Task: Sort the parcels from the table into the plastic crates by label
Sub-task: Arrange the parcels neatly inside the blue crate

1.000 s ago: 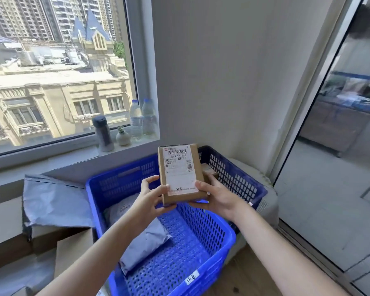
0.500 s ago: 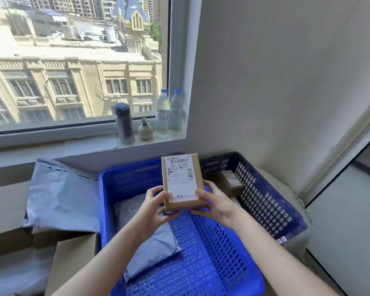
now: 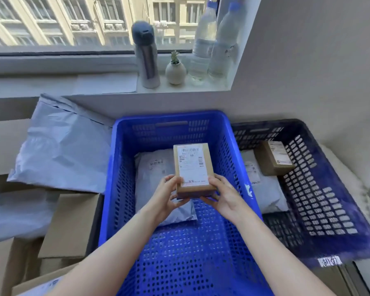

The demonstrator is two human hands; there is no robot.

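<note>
The print on the label of the small box [image 3: 193,167] in my hands was too smeared to read, and my fingers [image 3: 175,180] covered its lower corners. That box hid part of the grey mailer [image 3: 152,174] in the bright blue crate [image 3: 169,120], whose near end ran off the bottom edge. The tag [image 3: 328,261] on the dark blue crate [image 3: 329,199] was blurred past reading. The cardboard boxes [image 3: 68,225] on my left were cut by the frame, and the two water bottles [image 3: 214,43] lost their caps to the top edge.
</note>
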